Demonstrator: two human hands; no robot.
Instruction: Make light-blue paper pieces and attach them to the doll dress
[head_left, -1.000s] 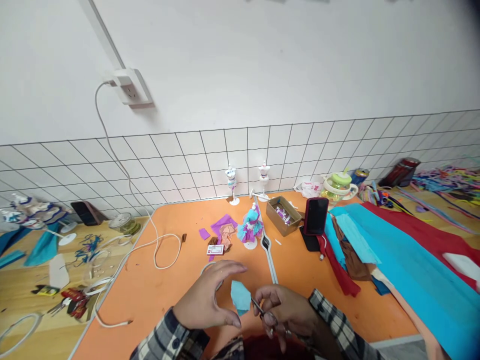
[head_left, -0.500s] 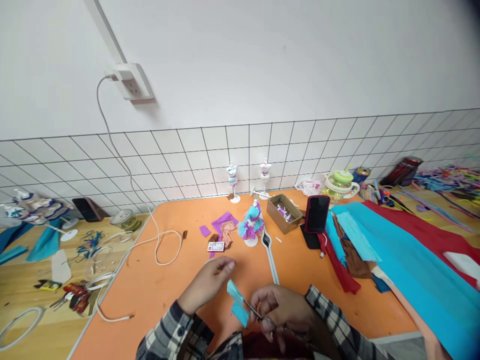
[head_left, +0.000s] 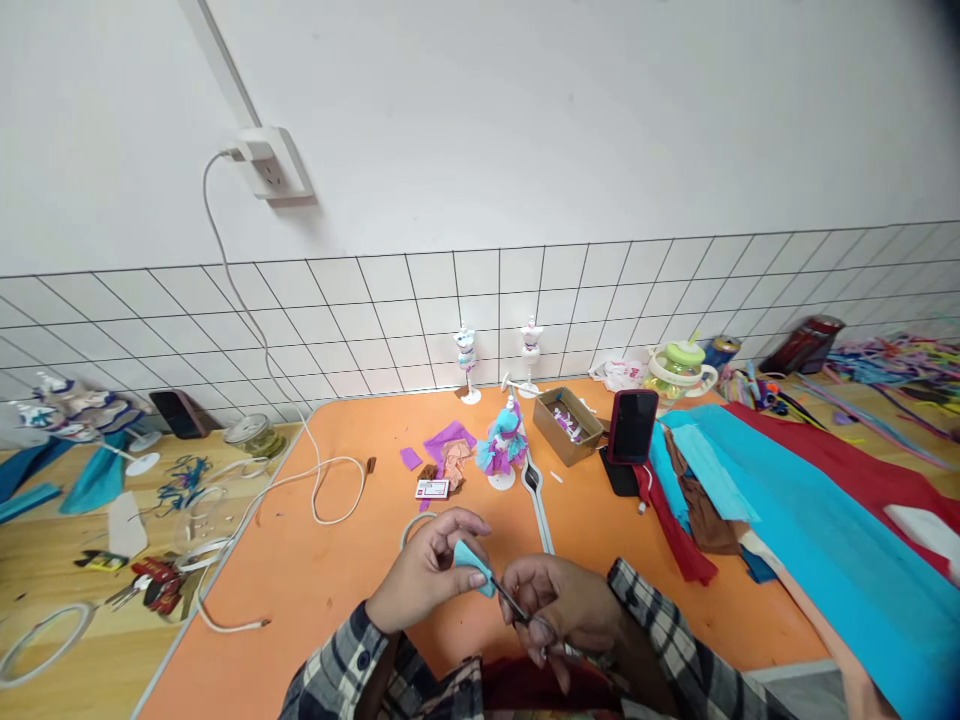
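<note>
My left hand [head_left: 433,572] pinches a small light blue piece of crepe paper [head_left: 471,562] between thumb and fingers. My right hand [head_left: 559,605] is closed around small scissors [head_left: 510,597], whose blades reach left to the paper's lower right edge. The handles are partly covered by my fingers. Beyond the hands stands a miniature dress form [head_left: 502,440] dressed in blue and purple ruffles. Left of it lie purple and peach paper scraps [head_left: 454,455] and a small white and red box [head_left: 432,489]. A pale ring [head_left: 411,527] shows partly behind my left hand.
Two more dress forms [head_left: 466,358] stand by the tiled wall. A cardboard box [head_left: 568,448] and a propped phone [head_left: 632,428] sit right of centre. Coloured paper sheets [head_left: 814,520] cover the right side. A white cable [head_left: 319,490] loops across the left.
My left hand has moved right and down and taken hold of the blue paper, which hung at the scissors' blades before. The right hand has stayed nearly in place.
</note>
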